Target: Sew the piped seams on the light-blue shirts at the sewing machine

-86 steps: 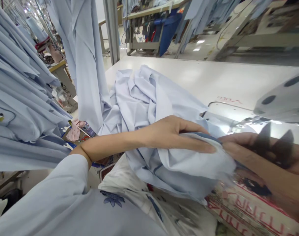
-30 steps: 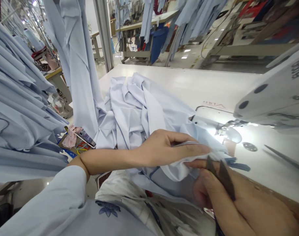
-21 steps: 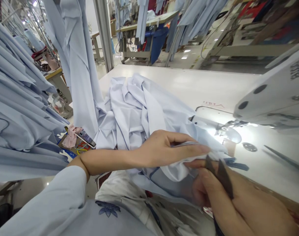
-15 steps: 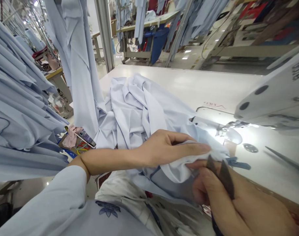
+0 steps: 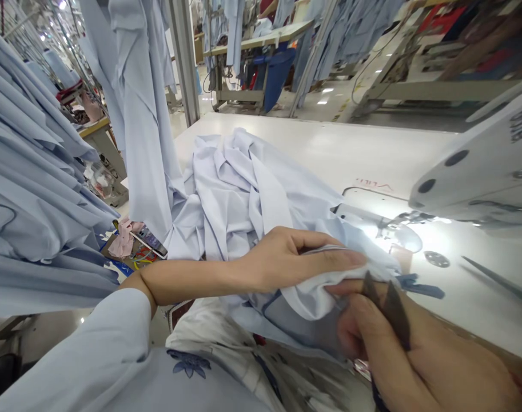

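While the left hand (image 5: 301, 257) pinches a fold of the pale blue garment (image 5: 316, 294) in a narrow grip, the right hand (image 5: 398, 355) closes round dark thread snips (image 5: 393, 309), blades just beside that fold, the rest heaped on the white sewing table (image 5: 329, 149) near the sewing machine head (image 5: 470, 177).

**Q:** How many hands does the figure show?
**A:** Two: one left hand (image 5: 290, 257) and one right hand (image 5: 398, 355).

**Q:** How many tools?
**A:** One pair of thread snips (image 5: 393, 306).

**Q:** And on the work surface?
**A:** One bunched light-blue garment (image 5: 230, 197), one sewing machine head (image 5: 475, 177) and one phone (image 5: 151, 241), the last lying off to the side.
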The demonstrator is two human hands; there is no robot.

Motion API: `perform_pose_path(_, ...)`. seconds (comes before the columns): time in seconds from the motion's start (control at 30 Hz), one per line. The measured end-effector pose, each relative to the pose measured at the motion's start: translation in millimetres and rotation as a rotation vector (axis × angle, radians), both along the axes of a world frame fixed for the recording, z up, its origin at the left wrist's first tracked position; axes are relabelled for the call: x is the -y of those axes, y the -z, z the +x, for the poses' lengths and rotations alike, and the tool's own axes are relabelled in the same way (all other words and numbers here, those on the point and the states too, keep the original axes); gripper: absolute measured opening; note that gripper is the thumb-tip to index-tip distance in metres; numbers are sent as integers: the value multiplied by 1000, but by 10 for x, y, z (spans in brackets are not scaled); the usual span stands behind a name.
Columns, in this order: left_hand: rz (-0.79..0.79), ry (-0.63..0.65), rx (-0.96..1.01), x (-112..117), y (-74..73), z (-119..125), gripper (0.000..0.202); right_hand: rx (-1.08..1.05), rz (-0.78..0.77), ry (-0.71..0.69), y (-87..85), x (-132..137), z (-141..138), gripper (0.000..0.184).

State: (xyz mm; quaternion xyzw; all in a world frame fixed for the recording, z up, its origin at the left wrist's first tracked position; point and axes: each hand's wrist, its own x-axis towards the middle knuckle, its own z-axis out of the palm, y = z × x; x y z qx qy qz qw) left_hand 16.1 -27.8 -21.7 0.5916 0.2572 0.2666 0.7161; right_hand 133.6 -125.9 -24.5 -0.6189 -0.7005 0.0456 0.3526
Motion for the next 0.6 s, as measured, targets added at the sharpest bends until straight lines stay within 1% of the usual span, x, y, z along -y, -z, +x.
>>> perform_pose_path(0.17, 11, 2, 0, -6, -1, -7, 21, -5, -15, -37, -14, -1, 10, 21)
perform_pose_path(0.4, 45, 8, 32, -14, 12, -4, 20, -51, -14, 2, 65, 37, 32, 25)
perform_pose_path(0.6, 84, 8, 47, -18, 42, -2, 23, -10, -5, -31, 26, 18, 34, 25)
